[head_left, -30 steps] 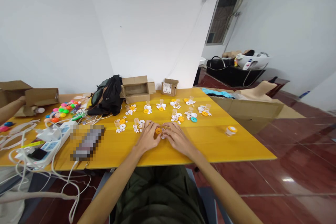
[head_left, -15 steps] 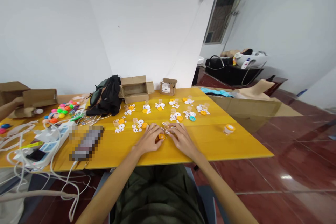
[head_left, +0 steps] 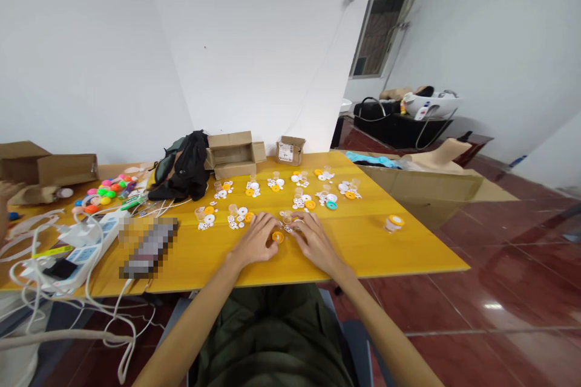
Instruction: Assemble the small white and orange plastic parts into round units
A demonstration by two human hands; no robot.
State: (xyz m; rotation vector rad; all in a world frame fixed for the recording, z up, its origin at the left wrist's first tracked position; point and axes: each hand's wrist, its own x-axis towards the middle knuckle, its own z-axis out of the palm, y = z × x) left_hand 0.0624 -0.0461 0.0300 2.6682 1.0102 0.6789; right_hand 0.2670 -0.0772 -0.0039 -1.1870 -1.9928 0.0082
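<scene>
The little jar (head_left: 393, 225) has its orange lid (head_left: 396, 219) on. Left hand (head_left: 253, 240) and right hand (head_left: 314, 242) lie flat, fingers (head_left: 260, 221) spread, beside an orange cap (head_left: 277, 236).

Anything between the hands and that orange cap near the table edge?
Nothing visible. The orange cap lies between the left hand and right hand, both hands' fingers right beside it. A few small white pieces lie just beyond it, not in between.

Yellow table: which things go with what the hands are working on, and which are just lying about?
In hand: left hand, right hand, orange cap between them, white discs at the fingertips, rows of caps, cups and discs behind.
Lying about: black bag, cardboard boxes, power strip, coloured balls.
</scene>
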